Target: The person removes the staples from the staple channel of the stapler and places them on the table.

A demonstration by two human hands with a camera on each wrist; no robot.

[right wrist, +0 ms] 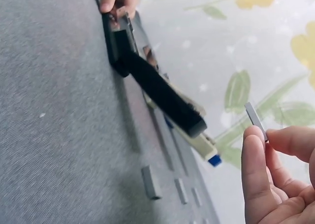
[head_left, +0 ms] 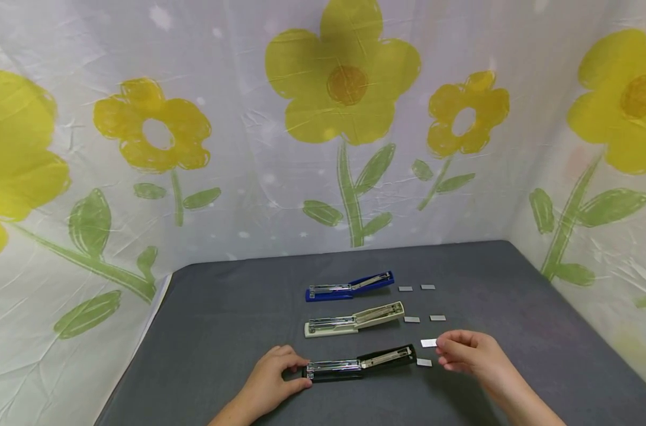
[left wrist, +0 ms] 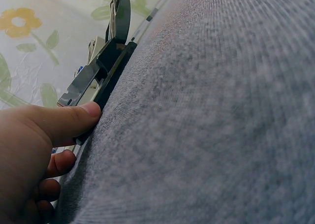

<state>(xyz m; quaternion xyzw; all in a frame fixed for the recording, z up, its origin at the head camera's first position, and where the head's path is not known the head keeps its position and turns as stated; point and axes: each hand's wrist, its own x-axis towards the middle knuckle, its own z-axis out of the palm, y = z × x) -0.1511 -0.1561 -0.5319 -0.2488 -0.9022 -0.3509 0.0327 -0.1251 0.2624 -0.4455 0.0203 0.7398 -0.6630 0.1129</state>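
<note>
A black stapler (head_left: 336, 369) lies opened out on the grey cloth, its top arm swung back to the right. My left hand (head_left: 276, 378) grips its left end between thumb and fingers; the left wrist view shows the thumb (left wrist: 91, 110) along the base. Pinched between thumb and fingertips of my right hand (head_left: 474, 358) is a small strip of staples (head_left: 428, 343), held up right of the stapler. In the right wrist view the staple strip (right wrist: 255, 120) sticks out past the fingertips. Another staple strip (head_left: 424, 362) lies beside the black stapler's raised end.
Behind the black stapler lie a cream stapler (head_left: 330, 327) and a blue stapler (head_left: 328, 292), both opened out likewise. Right of each are two staple strips, such as one by the cream stapler (head_left: 437, 318). A flower-printed curtain (head_left: 248, 195) borders the table's back and sides.
</note>
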